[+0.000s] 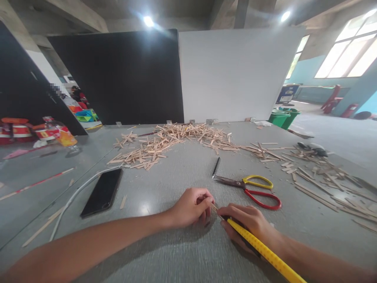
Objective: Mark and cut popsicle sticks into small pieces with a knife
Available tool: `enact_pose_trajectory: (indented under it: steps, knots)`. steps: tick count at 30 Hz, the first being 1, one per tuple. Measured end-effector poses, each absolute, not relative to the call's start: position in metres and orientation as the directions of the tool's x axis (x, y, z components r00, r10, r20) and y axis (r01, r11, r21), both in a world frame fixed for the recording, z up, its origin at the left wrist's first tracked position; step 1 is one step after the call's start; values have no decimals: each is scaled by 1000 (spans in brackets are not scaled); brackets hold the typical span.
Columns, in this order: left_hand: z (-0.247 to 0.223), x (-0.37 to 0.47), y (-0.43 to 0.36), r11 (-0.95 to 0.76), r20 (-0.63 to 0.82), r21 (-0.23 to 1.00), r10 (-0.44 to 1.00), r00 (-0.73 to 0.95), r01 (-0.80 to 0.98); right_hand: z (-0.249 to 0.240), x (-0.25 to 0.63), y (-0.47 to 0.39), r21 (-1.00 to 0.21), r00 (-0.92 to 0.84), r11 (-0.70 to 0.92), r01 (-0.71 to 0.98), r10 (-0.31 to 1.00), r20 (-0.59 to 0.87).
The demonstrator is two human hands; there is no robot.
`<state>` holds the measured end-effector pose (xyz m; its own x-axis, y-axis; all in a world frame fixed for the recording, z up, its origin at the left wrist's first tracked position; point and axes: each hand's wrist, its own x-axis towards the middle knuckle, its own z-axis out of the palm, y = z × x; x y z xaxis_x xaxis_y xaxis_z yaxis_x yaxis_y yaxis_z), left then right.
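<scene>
My left hand (194, 206) is closed in a pinch round one end of a thin wooden strip (214, 207), low in the middle of the view. Just to the right, my right hand (250, 224) grips a yellow and black tool (262, 249) that looks like a utility knife, its tip close to the strip. The blade is hidden by the fingers. Scissors (244, 184) with one yellow and one red handle lie beyond my right hand. Near their tips rests a dark pen (216, 168).
Wooden strips (173, 137) lie piled at the back of the grey table (176, 173), with more (324, 177) scattered at right. A phone (103, 192) and white cable (72, 198) are at left, near a drink bottle (63, 133). Black and white panels (229, 74) stand behind.
</scene>
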<state>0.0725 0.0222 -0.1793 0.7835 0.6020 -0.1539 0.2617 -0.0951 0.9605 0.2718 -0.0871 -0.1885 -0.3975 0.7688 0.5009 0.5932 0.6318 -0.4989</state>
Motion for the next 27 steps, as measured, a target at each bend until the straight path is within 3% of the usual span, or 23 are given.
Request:
enact_pose_trajectory:
  steps: [27]
  knots:
    - [-177, 72, 22, -126, -154, 950, 606, 781, 285, -192, 273, -86, -471, -403, 646, 601, 754, 519]
